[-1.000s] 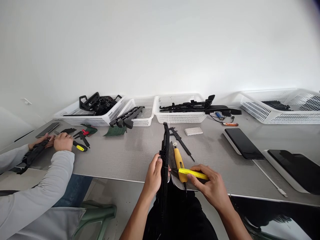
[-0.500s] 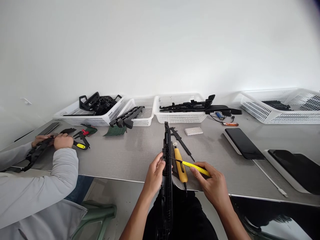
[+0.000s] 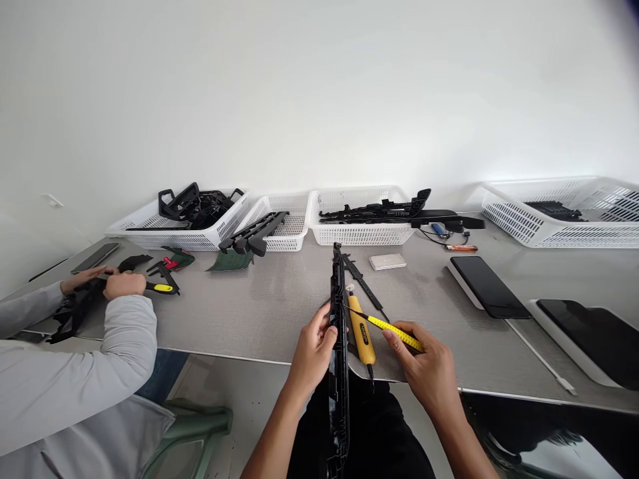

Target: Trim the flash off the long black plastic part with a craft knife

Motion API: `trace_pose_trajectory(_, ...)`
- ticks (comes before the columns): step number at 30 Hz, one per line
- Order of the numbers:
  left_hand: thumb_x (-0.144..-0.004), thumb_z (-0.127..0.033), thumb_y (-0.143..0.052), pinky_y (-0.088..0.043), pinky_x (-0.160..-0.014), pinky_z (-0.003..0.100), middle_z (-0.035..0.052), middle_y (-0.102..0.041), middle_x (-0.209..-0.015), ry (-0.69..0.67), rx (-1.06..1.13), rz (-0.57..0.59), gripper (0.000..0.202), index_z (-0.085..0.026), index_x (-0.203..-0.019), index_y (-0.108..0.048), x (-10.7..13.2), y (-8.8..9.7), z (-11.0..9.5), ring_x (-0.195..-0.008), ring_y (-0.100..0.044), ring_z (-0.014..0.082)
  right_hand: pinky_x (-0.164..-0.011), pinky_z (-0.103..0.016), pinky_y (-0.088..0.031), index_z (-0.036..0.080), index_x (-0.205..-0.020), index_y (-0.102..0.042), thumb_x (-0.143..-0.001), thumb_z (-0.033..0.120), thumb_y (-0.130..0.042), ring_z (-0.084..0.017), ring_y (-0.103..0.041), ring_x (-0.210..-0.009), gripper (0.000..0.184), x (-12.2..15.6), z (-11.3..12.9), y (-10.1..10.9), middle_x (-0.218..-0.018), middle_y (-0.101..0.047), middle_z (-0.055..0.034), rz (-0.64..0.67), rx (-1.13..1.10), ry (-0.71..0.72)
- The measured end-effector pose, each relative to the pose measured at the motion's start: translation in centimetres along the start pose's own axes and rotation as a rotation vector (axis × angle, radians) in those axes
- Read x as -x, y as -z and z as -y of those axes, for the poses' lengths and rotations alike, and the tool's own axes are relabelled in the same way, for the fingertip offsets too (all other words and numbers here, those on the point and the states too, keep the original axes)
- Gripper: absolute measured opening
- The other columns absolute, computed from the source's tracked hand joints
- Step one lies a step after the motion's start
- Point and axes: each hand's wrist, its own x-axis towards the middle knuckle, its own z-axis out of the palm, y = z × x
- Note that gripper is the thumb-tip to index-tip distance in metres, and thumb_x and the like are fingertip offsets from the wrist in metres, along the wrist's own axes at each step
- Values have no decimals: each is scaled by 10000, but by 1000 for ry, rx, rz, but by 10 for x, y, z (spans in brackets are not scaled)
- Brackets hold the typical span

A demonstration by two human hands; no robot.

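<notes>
My left hand (image 3: 314, 349) is closed round a long, narrow black plastic trim part (image 3: 339, 352), which stands lengthwise before me with its lower end over my lap. Between the thumb and fingers of my right hand (image 3: 424, 356) is a slim yellow-handled tool (image 3: 397, 332) with a thin dark tip. That tip points left and meets or nearly meets the part's right edge; contact is too fine to tell. Under the tool lies a thick yellow corded hand tool (image 3: 362, 332) on the table. Behind it rests a dark caliper (image 3: 364, 283).
White baskets (image 3: 362, 233) of black parts line the wall. A small white box (image 3: 388, 261), a phone-like black slab (image 3: 486, 286) and a white cable (image 3: 539, 356) lie on the grey table (image 3: 259, 306). At left, a co-worker's hands (image 3: 124, 284) hold another black part.
The black part has shifted slightly right and turned a little, along with my left hand. My right hand and the yellow-handled tool have moved slightly right. The co-worker's part has tilted.
</notes>
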Motion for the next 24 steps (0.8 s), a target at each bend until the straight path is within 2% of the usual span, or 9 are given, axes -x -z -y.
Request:
trace_pose_trajectory(3, -1110, -414, -557, -572, -1123, 406, 111, -704, -1464, -18, 0, 5, 551, -290, -1646, -527, -1, 0, 2, -1211, -750, 268, -629, -305, -499, 229, -930, -807, -967, 841, -611, -224, -679, -718, 643, 0, 1, 0, -870, -789, -57, 10, -16, -3)
trace_pose_trajectory(7, -1109, -472, -582, -504, -1243, 451, 138, -627, -1565, 22, 67, -20, 602, -263, -1665, -484, -2, 3, 11, -1368, -684, 288, -663, -317, -517, 231, -927, -808, -970, 802, -641, -241, -697, -758, 596, 2, 2, 2, -891, -795, -63, 20, -33, 11)
trace_pose_trajectory(10, -1090, -524, -618, -472, -1278, 478, 152, -614, -1576, 23, 97, -54, 655, -251, -1667, -469, -4, 3, 17, -1450, -626, 311, -692, -327, -528, 243, -928, -813, -974, 775, -658, -251, -710, -794, 556, 3, 2, 3, -909, -802, -59, 31, -24, 32)
trace_pose_trajectory(19, -1071, -610, -613, -522, -1209, 423, 131, -709, -1435, 4, -10, -37, 677, -241, -1631, -525, -1, 2, -1, -1407, -639, 312, -709, -333, -509, 257, -961, -820, -971, 827, -622, -256, -705, -797, 603, 5, -6, -1, -911, -805, -44, -2, -1, 3)
trace_pose_trajectory(24, -1059, -595, -646, -553, -1164, 420, 118, -744, -1380, -43, 5, -21, 621, -259, -1580, -595, 1, 1, -2, -1364, -670, 322, -709, -327, -496, 253, -967, -813, -976, 816, -625, -247, -698, -792, 593, 3, -3, -1, -913, -800, -39, -16, -18, -2)
